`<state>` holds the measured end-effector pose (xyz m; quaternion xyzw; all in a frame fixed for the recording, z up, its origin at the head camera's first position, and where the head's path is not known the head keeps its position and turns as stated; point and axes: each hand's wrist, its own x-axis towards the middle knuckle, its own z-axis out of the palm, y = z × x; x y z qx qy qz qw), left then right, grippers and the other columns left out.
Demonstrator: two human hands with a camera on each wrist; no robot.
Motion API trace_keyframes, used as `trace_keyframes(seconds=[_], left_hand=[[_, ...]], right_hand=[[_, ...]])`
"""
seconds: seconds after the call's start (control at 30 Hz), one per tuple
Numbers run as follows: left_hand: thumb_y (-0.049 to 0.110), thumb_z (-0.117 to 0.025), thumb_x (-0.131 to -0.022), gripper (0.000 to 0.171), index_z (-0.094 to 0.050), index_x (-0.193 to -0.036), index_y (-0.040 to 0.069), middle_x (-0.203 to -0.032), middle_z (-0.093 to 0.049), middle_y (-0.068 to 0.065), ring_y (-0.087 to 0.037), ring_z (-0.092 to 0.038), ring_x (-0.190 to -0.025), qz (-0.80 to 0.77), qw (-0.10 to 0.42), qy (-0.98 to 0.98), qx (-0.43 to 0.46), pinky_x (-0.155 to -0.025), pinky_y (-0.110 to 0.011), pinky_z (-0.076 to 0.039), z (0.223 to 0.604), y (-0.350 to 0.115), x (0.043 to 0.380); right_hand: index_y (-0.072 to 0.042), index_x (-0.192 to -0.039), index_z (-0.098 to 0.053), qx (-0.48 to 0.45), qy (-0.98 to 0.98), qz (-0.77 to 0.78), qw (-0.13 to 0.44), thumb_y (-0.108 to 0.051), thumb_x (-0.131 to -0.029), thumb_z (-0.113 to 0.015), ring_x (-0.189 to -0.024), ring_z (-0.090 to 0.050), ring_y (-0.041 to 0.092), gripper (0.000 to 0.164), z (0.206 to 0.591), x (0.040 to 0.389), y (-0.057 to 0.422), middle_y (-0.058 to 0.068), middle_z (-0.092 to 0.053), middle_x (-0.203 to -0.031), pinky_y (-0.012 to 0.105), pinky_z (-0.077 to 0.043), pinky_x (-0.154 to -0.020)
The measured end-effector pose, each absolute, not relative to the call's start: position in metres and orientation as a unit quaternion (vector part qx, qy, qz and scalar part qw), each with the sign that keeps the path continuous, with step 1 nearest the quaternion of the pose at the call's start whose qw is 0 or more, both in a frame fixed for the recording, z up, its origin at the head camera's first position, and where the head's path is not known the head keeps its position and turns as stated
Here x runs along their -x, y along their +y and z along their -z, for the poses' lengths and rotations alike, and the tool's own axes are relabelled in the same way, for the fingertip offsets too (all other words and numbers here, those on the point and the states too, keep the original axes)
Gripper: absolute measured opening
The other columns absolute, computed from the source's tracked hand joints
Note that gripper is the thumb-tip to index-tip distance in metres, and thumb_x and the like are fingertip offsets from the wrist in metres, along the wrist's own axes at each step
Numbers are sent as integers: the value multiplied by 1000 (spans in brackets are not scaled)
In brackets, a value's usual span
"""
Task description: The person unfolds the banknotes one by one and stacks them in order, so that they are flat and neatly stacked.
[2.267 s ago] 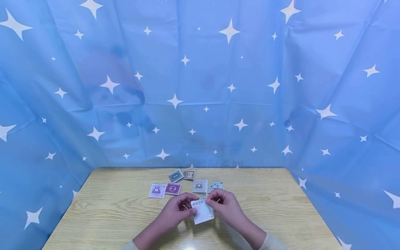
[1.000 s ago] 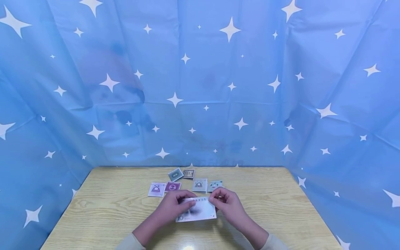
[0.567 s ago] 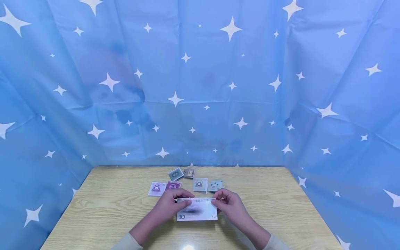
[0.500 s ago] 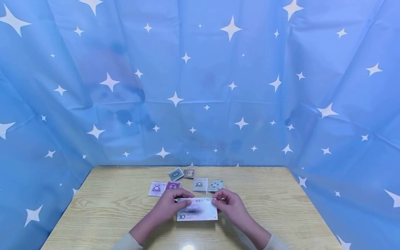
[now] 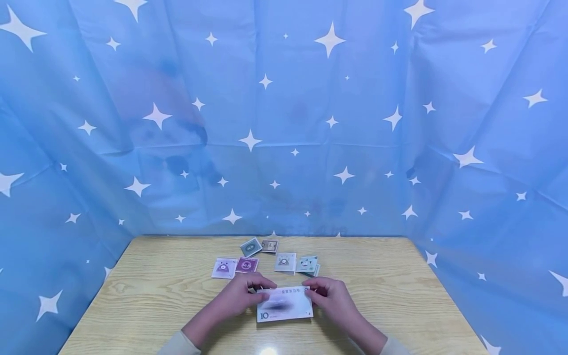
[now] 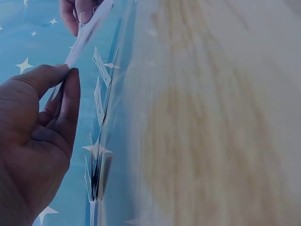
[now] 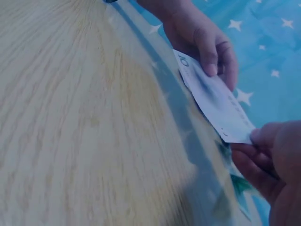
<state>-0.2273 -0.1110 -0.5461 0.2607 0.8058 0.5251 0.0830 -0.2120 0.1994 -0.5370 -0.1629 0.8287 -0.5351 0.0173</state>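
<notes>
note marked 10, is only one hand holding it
No, the left hand and the right hand both pinch the note, one at each end.

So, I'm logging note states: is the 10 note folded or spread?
Spread: the 10 note shows its long face, left hand and right hand pinching opposite ends.

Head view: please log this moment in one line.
left hand: pinches whitish rectangular paper note marked 10 | right hand: pinches same note | note: off-table
</notes>
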Motion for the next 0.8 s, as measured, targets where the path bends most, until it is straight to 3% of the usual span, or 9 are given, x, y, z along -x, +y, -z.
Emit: trace_keyframes(seconds=[0.17,0.43,0.8], left_hand=[[12,-79,-102,28,-82,-129,14,-115,-77,9,-10,-70,-101,-509,81,813,-270,-88,-29,-59,546,-111,229],[6,-78,-101,29,-83,-128,16,-115,-76,12,-7,-70,-101,-476,87,834,-265,-89,-28,-60,550,-108,234],[3,-81,-98,31,-84,-124,17,-105,-74,13,-4,-67,-96,-439,91,848,-283,-87,-27,-59,551,-108,242]], right_hand=[[-7,-115,-84,170,841,514,4,-4,-100,-81,-71,-66,11,16,541,213,200,-1,-77,-89,23,-57,-62],[-14,-111,-85,186,876,444,-11,-3,-98,-82,-76,-63,5,17,547,215,201,-10,-74,-88,24,-56,-68],[-12,-114,-84,204,892,404,2,-6,-100,-82,-77,-63,4,15,548,221,201,-12,-72,-90,25,-56,-68]])
